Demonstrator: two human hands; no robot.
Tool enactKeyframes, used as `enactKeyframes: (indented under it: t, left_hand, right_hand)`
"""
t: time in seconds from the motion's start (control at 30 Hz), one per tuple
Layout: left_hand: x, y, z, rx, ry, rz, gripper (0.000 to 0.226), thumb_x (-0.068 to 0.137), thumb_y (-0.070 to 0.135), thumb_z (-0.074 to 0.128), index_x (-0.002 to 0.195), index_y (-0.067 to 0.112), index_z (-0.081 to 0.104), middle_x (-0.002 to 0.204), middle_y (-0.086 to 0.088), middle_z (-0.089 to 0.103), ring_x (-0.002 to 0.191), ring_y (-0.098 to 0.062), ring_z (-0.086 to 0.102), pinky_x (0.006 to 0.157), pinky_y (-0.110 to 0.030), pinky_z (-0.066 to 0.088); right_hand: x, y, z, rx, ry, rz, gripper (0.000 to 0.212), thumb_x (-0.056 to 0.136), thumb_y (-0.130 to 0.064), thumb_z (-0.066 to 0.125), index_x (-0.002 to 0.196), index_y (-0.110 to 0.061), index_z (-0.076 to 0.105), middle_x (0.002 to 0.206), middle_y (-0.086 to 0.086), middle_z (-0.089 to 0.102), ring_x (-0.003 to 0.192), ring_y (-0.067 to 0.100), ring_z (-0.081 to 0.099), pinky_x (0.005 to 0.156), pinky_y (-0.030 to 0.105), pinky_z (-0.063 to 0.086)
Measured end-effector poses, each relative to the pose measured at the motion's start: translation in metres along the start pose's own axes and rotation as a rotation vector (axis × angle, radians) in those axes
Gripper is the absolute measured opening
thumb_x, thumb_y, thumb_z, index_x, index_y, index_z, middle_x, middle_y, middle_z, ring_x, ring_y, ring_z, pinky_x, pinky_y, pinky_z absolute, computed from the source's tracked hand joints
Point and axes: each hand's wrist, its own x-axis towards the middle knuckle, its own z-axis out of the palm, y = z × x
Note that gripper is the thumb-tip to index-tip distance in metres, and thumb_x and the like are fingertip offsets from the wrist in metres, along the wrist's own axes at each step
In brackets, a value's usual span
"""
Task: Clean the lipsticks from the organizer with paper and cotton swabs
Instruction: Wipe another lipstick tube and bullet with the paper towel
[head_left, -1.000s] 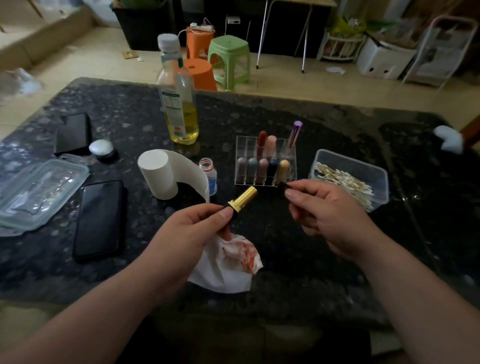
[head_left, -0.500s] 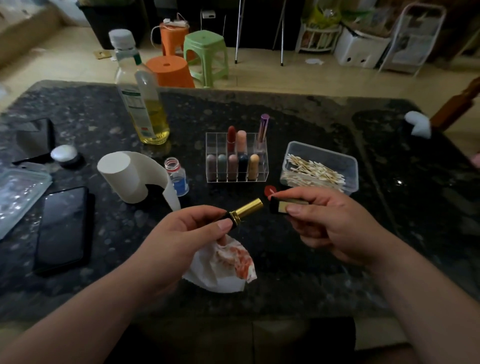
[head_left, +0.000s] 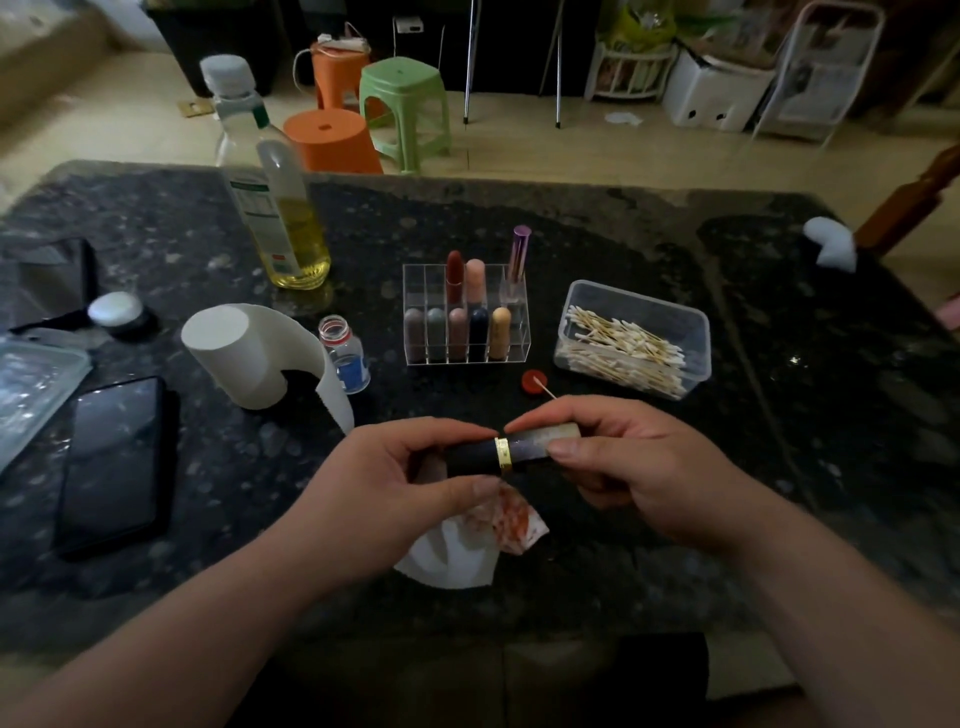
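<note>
1. The dark stone table (head_left: 623, 249) holds your whole kit. The paper roll (head_left: 234, 353) is to the left, and the swab tub (head_left: 696, 332) stands just right of the organizer.
2. The clear organizer (head_left: 414, 291) sits mid-table, well beyond your hands. The stored lipsticks (head_left: 454, 280) stand upright in it, five in the front row and three taller ones behind. Several compartments are empty.
3. Your left hand (head_left: 395, 483) is curled round the base of the dark lipstick (head_left: 488, 456). The red-stained paper (head_left: 498, 525) hangs out from under that hand, apparently pinned by its lower fingers.
4. Your right hand (head_left: 639, 478) pinches the cap end of the same lipstick between thumb and forefinger.
5. Here is the change. Half a second ago the gold inner tube was bare in your left hand, and the cap was apart in your right. Now the two halves meet at the gold band and no inner tube shows.
6. This lipstick looks cleaned and closed. The sensible next step is to stand it in an empty compartment and take out another one.
7. A cotton swab (head_left: 546, 388) pokes up from behind your right fingers, so that hand seems to be holding it too. Its tip is near a small red cap (head_left: 531, 380) on the table, but you cannot tell whether they touch. Watch that it does not smear the clean case.
</note>
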Motion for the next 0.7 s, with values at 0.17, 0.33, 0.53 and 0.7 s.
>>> enactKeyframes:
  t: [0.17,0.33,0.53,0.7]
  left_hand:
    - [0.000,0.001,-0.001,-0.011,0.032,-0.007,0.032,0.080,0.021,0.080,0.107,0.038,0.078,0.104,0.011,0.077,0.100,-0.007,0.073,0.090,-0.029,0.060]
    - [-0.001,0.001,0.000,-0.052,0.023,-0.011,0.028,0.075,0.032,0.077,0.102,0.039,0.079,0.100,0.007,0.079,0.098,-0.011,0.074,0.093,-0.036,0.059]
    - [0.000,0.000,-0.003,-0.064,0.018,-0.003,0.027,0.073,0.040,0.075,0.100,0.043,0.077,0.098,0.000,0.078,0.096,-0.020,0.074,0.096,-0.050,0.058]
    - [-0.001,0.002,-0.002,-0.063,-0.020,-0.038,0.024,0.073,0.050,0.070,0.096,0.046,0.077,0.092,0.001,0.077,0.094,-0.026,0.072,0.094,-0.051,0.058]
  right_hand:
    - [0.000,-0.004,0.004,-0.031,0.110,-0.033,0.014,0.090,-0.022,0.068,0.100,-0.031,0.071,0.076,-0.005,0.063,0.059,0.010,0.049,0.052,0.024,0.037]
    - [0.000,-0.005,0.007,0.007,0.156,-0.050,0.013,0.080,-0.026,0.071,0.092,-0.022,0.067,0.073,-0.005,0.064,0.054,0.007,0.049,0.049,0.022,0.039]
    - [0.004,-0.006,0.007,0.088,0.152,-0.046,0.019,0.076,-0.026,0.075,0.090,-0.014,0.070,0.069,0.001,0.063,0.051,0.009,0.048,0.046,0.022,0.037]
    - [0.007,-0.008,0.012,0.085,0.158,0.009,0.023,0.077,-0.035,0.079,0.085,-0.015,0.072,0.066,0.007,0.065,0.048,0.013,0.046,0.047,0.026,0.033]
